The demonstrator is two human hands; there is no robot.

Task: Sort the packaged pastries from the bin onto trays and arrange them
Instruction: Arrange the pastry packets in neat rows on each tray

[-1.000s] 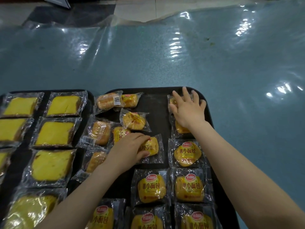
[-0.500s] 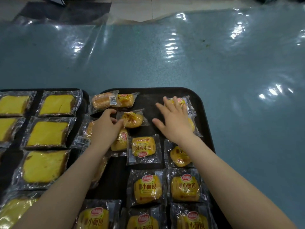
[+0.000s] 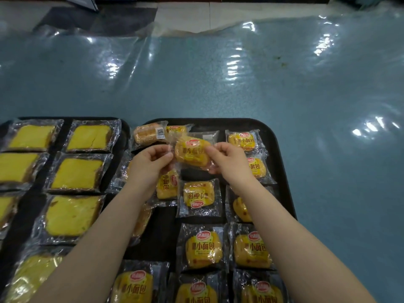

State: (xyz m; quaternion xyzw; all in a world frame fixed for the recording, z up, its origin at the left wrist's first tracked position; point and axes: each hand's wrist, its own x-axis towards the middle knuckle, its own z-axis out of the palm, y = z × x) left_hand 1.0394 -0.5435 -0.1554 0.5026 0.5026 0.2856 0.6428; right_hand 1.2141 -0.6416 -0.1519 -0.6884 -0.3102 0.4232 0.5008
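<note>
Head view: bun pack (image 3: 192, 153) held above right tray (image 3: 282, 162), gripped at both ends. Left hand (image 3: 150, 162) fingers (image 3: 167, 156) pinched on left wrapper edge; right hand (image 3: 229, 159) fingers (image 3: 206, 150) pinched on right edge. Pack raised clear of other buns (image 3: 202, 248) lying in rows below. Cake slices (image 3: 76, 173) laid out on left tray (image 3: 65, 123). Blue film-covered surface (image 3: 240, 84) beyond.
</note>
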